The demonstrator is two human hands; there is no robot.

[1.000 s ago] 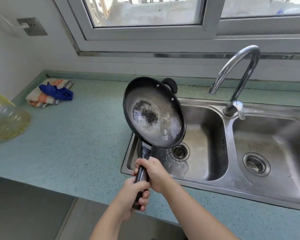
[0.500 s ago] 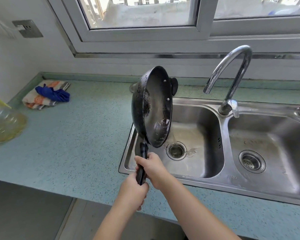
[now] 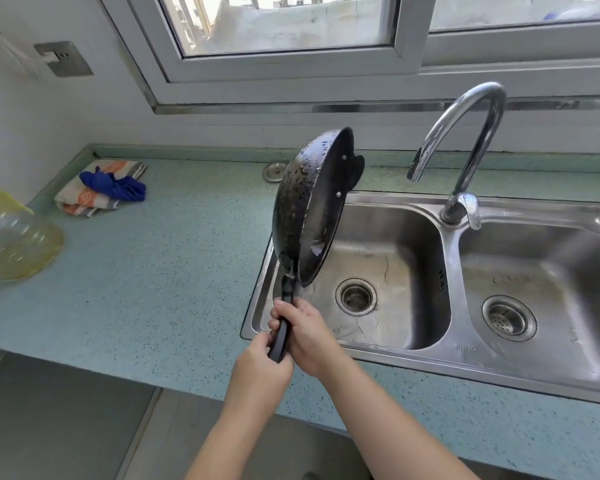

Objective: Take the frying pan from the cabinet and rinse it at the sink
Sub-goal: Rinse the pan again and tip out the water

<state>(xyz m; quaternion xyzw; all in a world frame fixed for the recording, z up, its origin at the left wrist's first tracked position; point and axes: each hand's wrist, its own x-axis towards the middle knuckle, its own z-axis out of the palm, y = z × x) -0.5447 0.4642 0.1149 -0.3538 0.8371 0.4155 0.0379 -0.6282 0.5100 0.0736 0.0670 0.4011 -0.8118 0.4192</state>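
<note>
The black frying pan (image 3: 305, 209) stands almost on edge over the left rim of the left sink basin (image 3: 402, 244), its wet underside turned to the left and its inside facing the basin. Both hands grip its black handle: my right hand (image 3: 305, 336) is higher on it, my left hand (image 3: 260, 368) wraps the handle's end. The curved chrome tap (image 3: 465, 140) stands behind the divider between the two basins, its spout to the right of the pan; no water runs from it.
A second basin (image 3: 534, 271) lies to the right. On the teal countertop (image 3: 153, 271) sit a folded cloth with a blue rag (image 3: 104, 187) at the back left, a clear bottle of yellow oil (image 3: 11, 237) at the left edge, and a metal sink plug (image 3: 274, 171) behind the pan.
The pan has turned from facing me with its inside visible to nearly edge-on, its underside now to the left. Water that poured off it half a second ago has stopped.
</note>
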